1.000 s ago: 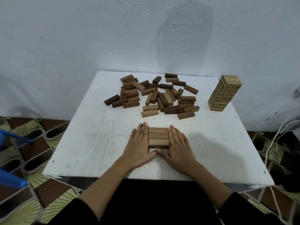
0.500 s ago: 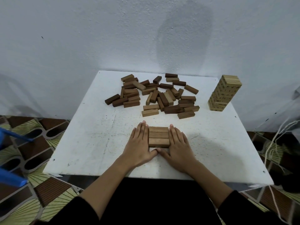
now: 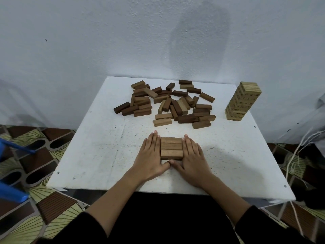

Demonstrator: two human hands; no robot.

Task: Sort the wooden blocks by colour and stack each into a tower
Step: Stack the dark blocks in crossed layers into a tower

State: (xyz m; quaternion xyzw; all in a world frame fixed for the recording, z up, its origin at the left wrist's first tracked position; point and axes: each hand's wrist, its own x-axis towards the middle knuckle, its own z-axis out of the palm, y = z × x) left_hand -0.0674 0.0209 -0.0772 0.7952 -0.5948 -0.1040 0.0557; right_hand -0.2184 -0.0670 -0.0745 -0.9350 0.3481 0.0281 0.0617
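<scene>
A low square stack of mid-brown blocks (image 3: 171, 147), three side by side on top, sits near the front middle of the white table (image 3: 98, 148). My left hand (image 3: 151, 155) lies flat against its left side with straight fingers. Pressed flat to the stack's right side is my right hand (image 3: 192, 156). Both thumbs meet in front of the stack. Behind it lies a loose pile of dark, mid-brown and light blocks (image 3: 168, 103). A tall tower of pale blocks (image 3: 242, 101) stands at the back right.
The table stands against a white wall (image 3: 123, 41). A blue plastic object (image 3: 12, 173) is on the patterned floor at left. White cords (image 3: 299, 150) hang beside the table's right edge.
</scene>
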